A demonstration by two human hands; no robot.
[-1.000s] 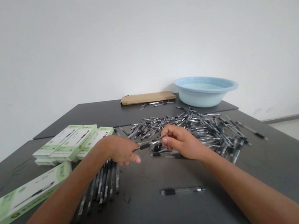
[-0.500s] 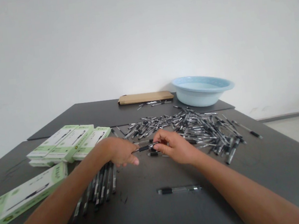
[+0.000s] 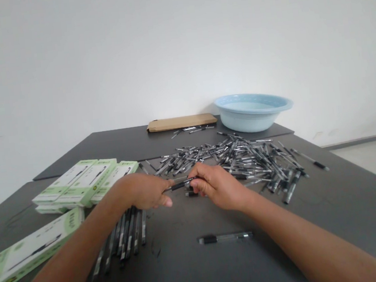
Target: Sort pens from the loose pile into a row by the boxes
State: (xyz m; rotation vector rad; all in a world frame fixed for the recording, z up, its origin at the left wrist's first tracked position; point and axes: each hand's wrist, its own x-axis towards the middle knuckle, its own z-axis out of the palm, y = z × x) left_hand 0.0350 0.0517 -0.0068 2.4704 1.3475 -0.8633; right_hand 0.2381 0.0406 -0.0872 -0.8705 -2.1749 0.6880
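"While a slim clear plastic pen with a black grip [image 3: 178, 185] is held, slightly tilted, over the tabletop [image 3: 186, 272], one end is clamped by the fingers of the right hand [image 3: 215, 185]. And the left?"

"The other end is met by the left hand [image 3: 144, 191], but whether those fingers are closed on it cannot be told; too much is hidden!"

"So a slip could be caused there?"

"Quite possibly. With a weak hold, it might be dropped and lost in the loose heap of clear-and-black pens [image 3: 261, 160] behind."

"And under that left forearm?"

"A loose row of dark, see-through pens [image 3: 130, 233]: by a lowered wrist, it could be scattered."
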